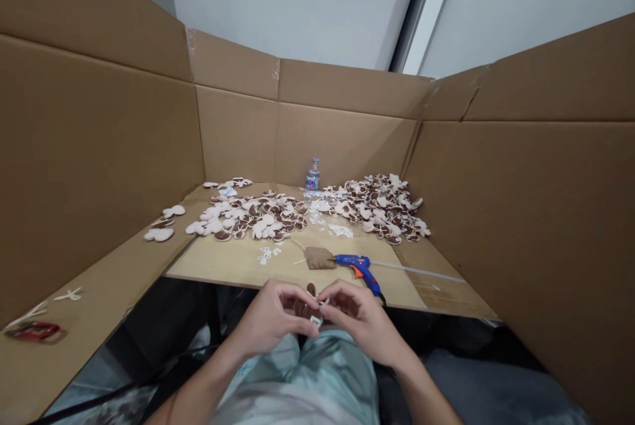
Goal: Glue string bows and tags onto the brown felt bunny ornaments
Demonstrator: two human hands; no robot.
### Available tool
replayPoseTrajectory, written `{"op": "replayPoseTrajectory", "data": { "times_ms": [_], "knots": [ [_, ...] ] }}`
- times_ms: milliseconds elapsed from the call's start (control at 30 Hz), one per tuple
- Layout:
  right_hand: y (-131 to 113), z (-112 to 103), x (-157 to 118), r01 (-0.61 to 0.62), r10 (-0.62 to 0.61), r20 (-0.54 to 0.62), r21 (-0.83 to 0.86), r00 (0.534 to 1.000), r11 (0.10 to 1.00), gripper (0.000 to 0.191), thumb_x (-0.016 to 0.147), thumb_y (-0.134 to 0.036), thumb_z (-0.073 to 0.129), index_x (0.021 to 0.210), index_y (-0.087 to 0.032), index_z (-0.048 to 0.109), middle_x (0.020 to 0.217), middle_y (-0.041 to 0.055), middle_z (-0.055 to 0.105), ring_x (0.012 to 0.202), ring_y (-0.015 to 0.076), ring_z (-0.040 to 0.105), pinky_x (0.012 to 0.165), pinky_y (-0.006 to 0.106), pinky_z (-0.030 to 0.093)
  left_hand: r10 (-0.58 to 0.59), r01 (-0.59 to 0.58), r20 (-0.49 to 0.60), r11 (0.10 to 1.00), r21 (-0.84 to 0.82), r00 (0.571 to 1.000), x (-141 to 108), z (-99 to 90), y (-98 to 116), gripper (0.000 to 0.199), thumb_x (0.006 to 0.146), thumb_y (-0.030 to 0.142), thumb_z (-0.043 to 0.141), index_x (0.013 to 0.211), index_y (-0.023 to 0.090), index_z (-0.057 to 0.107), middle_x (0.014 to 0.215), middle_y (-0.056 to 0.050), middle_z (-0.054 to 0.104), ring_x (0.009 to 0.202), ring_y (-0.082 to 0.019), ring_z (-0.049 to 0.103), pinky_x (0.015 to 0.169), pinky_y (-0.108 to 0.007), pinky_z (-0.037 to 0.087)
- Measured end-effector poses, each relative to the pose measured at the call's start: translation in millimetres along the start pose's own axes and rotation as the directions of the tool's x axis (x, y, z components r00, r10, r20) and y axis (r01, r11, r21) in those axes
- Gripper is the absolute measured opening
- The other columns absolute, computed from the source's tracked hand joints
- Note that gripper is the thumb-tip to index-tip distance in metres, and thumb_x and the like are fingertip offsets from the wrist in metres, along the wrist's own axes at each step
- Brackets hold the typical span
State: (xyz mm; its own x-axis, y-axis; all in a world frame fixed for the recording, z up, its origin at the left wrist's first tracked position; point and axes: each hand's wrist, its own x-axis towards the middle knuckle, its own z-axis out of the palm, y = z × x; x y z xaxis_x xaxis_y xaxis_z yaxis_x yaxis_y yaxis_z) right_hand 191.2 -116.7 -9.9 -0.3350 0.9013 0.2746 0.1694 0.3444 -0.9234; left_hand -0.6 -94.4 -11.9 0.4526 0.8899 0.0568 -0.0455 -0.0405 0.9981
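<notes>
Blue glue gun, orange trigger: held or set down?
Set down: glue gun lies on pale tabletop; left hand and right hand hold a brown piece.

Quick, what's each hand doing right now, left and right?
Left hand: closed, holding the small brown piece.
Right hand: closed at the same piece, seemingly pinching its pale cord.

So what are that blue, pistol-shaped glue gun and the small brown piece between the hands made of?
The blue glue gun looks like smooth, hard plastic, given its moulded body. The brown piece may be felt or another fabric: its surface looks matte, though much is hidden.
</notes>
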Motion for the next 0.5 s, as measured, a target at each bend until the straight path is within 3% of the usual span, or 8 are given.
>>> {"op": "replayPoseTrajectory", "data": {
  "times_ms": [100,200,267,300,367,433,500],
  "knots": [
    [8.1,-3.4,0.6,-0.080,0.074,0.059,0.109,0.996,0.991,0.019,0.081,-0.037,0.069,0.085,-0.018,0.070,0.074,0.0015,0.069,0.065,0.0127,0.061,0.061,0.023,0.047,-0.064,0.064,0.053,0.998,0.003,0.997,2.5,0.9,-7.6,0.021,0.049,0.022,0.087,0.066,0.017,0.076,0.064,-0.003,0.071,0.057,-0.014,0.060,0.058,-0.025,0.044],
    [15.8,-8.7,2.2,-0.171,0.154,0.148,0.106,0.977,0.980,0.022,0.076,-0.039,0.073,0.079,-0.017,0.073,0.062,-0.0008,0.067,0.054,0.0113,0.058,0.055,0.022,0.046,-0.192,0.196,0.174,0.981,-0.005,0.966,4.8,-7.0,-11.1,0.040,0.039,0.022,0.090,0.076,0.017,0.078,0.073,-0.007,0.076,0.066,-0.021,0.068,0.060,-0.029,0.049],
    [15.9,-17.3,2.6,-0.219,0.203,0.227,0.049,0.953,0.974,0.024,0.074,-0.041,0.074,0.076,-0.016,0.074,0.059,-0.0002,0.068,0.052,0.0118,0.058,0.054,0.023,0.047,-0.234,0.227,0.193,0.972,0.054,0.953,9.0,-21.9,-11.5,0.043,0.045,0.028,0.088,0.084,0.016,0.078,0.085,-0.010,0.077,0.078,-0.026,0.071,0.067,-0.032,0.052],
    [14.0,-23.6,2.2,-0.211,0.203,0.207,0.013,0.957,0.978,0.025,0.075,-0.042,0.073,0.078,-0.017,0.075,0.063,0.0013,0.070,0.054,0.0131,0.061,0.056,0.024,0.049,-0.200,0.184,0.125,0.975,0.125,0.972,12.9,-32.2,-11.5,0.035,0.054,0.033,0.084,0.084,0.015,0.077,0.090,-0.011,0.077,0.084,-0.026,0.071,0.072,-0.033,0.053],
    [7.3,-39.4,-0.7,-0.130,0.129,-0.012,-0.071,0.992,0.989,0.034,0.080,-0.044,0.068,0.103,-0.019,0.073,0.088,0.0063,0.075,0.073,0.0177,0.068,0.068,0.029,0.054,-0.030,0.063,-0.101,0.938,0.341,0.994,24.9,-57.1,-11.9,0.029,0.074,0.042,0.068,0.077,0.014,0.075,0.095,-0.012,0.077,0.093,-0.025,0.070,0.081,-0.032,0.052],
    [1.1,-57.0,-5.6,-0.069,0.002,-0.303,-0.212,0.953,0.975,0.060,0.085,-0.044,0.062,0.140,-0.024,0.047,0.126,0.0107,0.064,0.106,0.0223,0.065,0.087,0.034,0.051,0.111,0.077,-0.309,0.841,0.535,0.944,42.0,-83.8,-12.4,0.036,0.087,0.042,0.051,0.085,0.014,0.072,0.099,-0.011,0.076,0.096,-0.026,0.069,0.084,-0.034,0.052],
    [0.7,-72.9,-10.5,-0.134,-0.040,-0.416,-0.382,0.909,0.914,0.080,0.085,-0.044,0.060,0.152,-0.028,0.019,0.148,0.0117,0.043,0.129,0.0259,0.049,0.098,0.038,0.045,0.170,0.112,-0.398,0.797,0.594,0.901,61.2,-108.0,-12.7,0.040,0.093,0.036,0.037,0.093,0.012,0.070,0.105,-0.014,0.073,0.104,-0.028,0.065,0.091,-0.039,0.048]
  ]
}}
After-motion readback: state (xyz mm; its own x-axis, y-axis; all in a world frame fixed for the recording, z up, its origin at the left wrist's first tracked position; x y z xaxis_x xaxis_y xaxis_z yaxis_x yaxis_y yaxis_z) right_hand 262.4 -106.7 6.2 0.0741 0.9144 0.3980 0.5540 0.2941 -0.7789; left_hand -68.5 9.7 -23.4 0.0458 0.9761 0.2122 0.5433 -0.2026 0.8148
